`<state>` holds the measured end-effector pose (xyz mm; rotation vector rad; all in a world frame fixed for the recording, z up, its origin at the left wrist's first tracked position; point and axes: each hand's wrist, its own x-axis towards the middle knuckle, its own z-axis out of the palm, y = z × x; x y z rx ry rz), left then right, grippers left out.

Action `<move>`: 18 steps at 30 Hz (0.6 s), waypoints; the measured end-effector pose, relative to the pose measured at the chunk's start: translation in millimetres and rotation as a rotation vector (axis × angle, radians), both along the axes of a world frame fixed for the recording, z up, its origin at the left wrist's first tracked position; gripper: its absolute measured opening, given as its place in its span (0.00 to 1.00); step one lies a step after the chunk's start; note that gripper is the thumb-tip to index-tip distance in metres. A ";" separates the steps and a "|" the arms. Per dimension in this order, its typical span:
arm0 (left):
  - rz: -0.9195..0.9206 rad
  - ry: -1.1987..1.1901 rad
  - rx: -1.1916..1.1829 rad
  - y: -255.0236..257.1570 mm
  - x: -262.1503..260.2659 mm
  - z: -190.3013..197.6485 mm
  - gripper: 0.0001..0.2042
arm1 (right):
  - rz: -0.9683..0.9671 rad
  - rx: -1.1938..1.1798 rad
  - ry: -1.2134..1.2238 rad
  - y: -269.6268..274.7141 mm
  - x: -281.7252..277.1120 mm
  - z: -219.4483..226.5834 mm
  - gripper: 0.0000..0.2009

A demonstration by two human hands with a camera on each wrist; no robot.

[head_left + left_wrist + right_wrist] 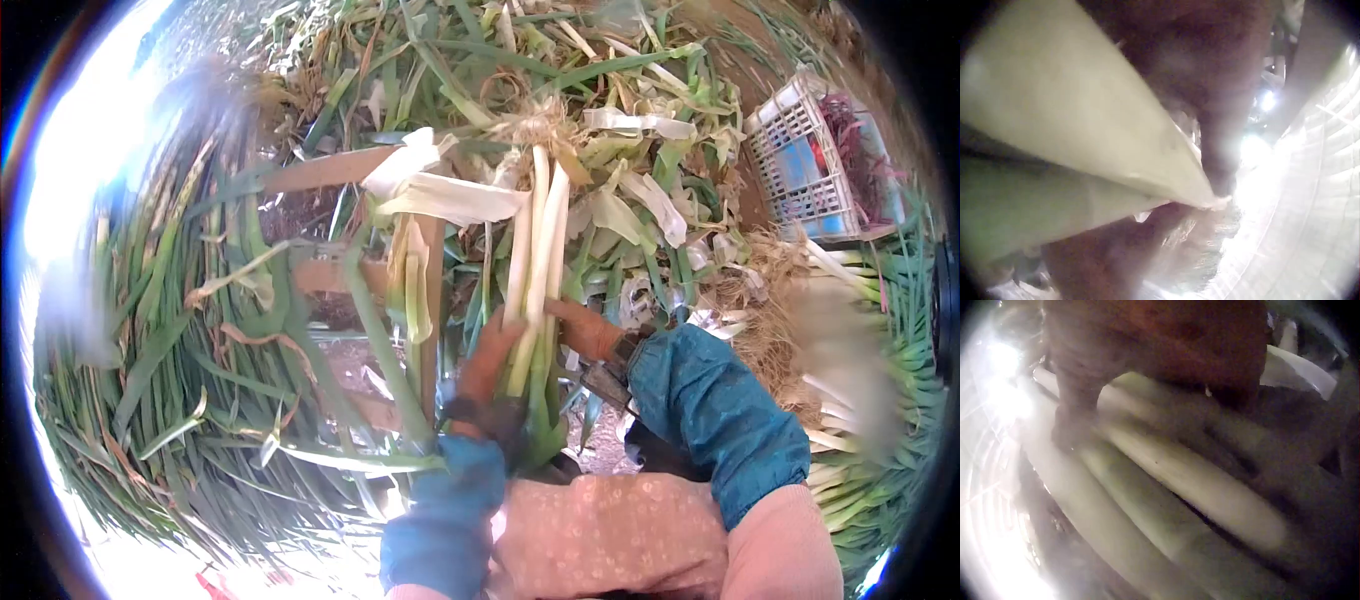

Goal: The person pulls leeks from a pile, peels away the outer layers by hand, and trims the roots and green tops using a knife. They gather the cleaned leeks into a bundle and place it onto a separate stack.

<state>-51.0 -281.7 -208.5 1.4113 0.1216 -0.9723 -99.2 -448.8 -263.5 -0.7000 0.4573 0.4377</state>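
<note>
Loose leaves (615,215) lie heaped ahead, wooden slats (330,172) showing beside them, with uncleaned-looking green onions (140,340) massed on the left and a paler stack (850,490) on the right, near a white crate (775,145). Between the piles, before the person, a few green-onion stalks (541,250) run side by side, roots pointing away — probably to leave the shafts reachable. The left grip (490,352) closes round them; the right grip (590,330) bends a digit over them — seemingly steadying the bunch.
</note>
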 end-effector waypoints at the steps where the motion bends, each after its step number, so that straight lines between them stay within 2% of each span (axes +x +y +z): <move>1: 0.090 0.071 -0.043 -0.2 -4.7 8.0 0.22 | 0.019 0.003 -0.029 -3.4 -1.0 11.3 0.23; 4: -0.044 0.054 -0.022 -3.9 0.4 10.0 0.24 | 0.032 -0.053 -0.011 -5.2 -10.5 2.5 0.22; 5: -0.081 0.027 -0.013 -4.3 0.7 7.5 0.24 | -0.020 -0.035 0.001 -3.0 -13.4 1.6 0.22; 7: -0.119 0.083 -0.107 -4.3 -1.4 -5.4 0.25 | -0.046 -0.025 0.046 -5.2 -20.4 -0.4 0.22; 11: -0.195 -0.007 -0.141 -14.8 2.7 10.6 0.27 | -0.069 -0.135 0.069 -7.4 -21.5 11.5 0.23; 14: -0.236 -0.155 0.047 -9.6 3.9 23.5 0.28 | -0.094 -0.236 -0.101 1.0 -14.5 37.3 0.26; 15: -0.218 -0.171 0.014 -8.4 5.5 36.4 0.26 | -0.103 -0.219 -0.086 2.9 -12.4 55.7 0.27; 17: -0.115 -0.187 0.017 3.2 6.2 61.6 0.26 | -0.079 -0.262 -0.219 5.6 -3.7 100.3 0.28; 18: -0.062 -0.200 0.013 2.9 6.9 86.4 0.26 | -0.066 -0.288 -0.290 8.3 0.9 122.1 0.30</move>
